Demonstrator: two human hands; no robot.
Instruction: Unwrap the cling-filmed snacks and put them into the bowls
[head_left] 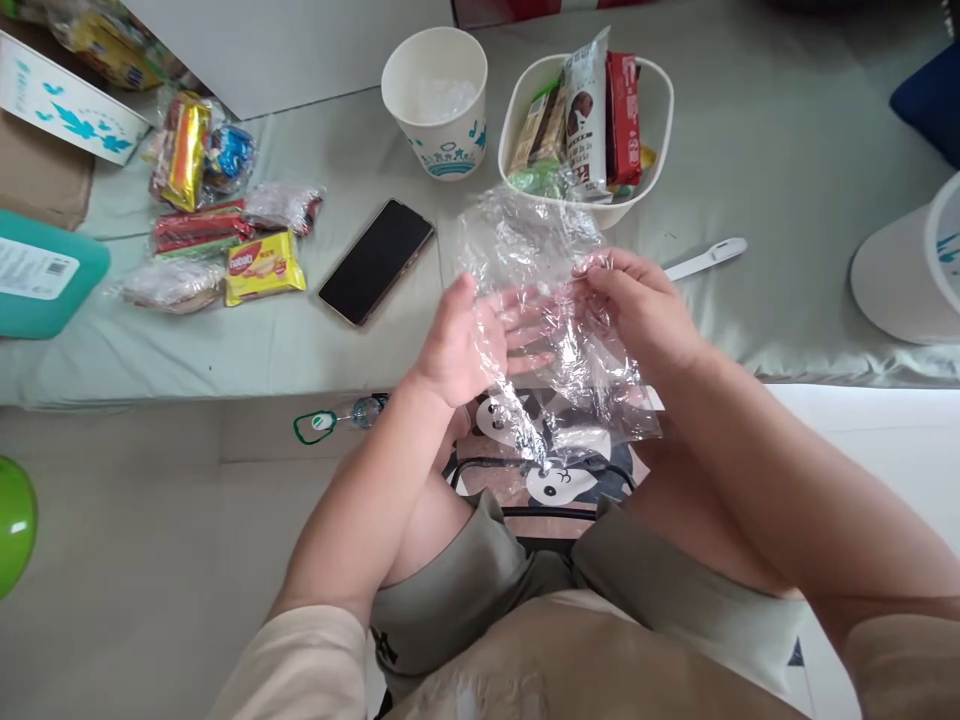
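Observation:
A crumpled clear plastic bag [570, 340] hangs between my hands, over the front edge of the bench. My right hand [641, 305] pinches its upper right side between thumb and fingers. With fingers spread, my left hand [476, 345] lies behind or inside the thin film; I cannot tell which. Just beyond the bag stands a white tub [660, 130] of packaged snacks, among them a white packet [586, 120] and a red packet [622, 120]. To the right of my right hand lies a white plastic strip with a slotted end [709, 258].
A black phone [377, 262] lies left of the hands. Behind it stands a paper cup [435, 110] with clear plastic inside. Wrapped snacks, including a yellow packet [264, 268], are spread on the left. A teal container [45, 275] sits far left, a white bin [911, 265] far right.

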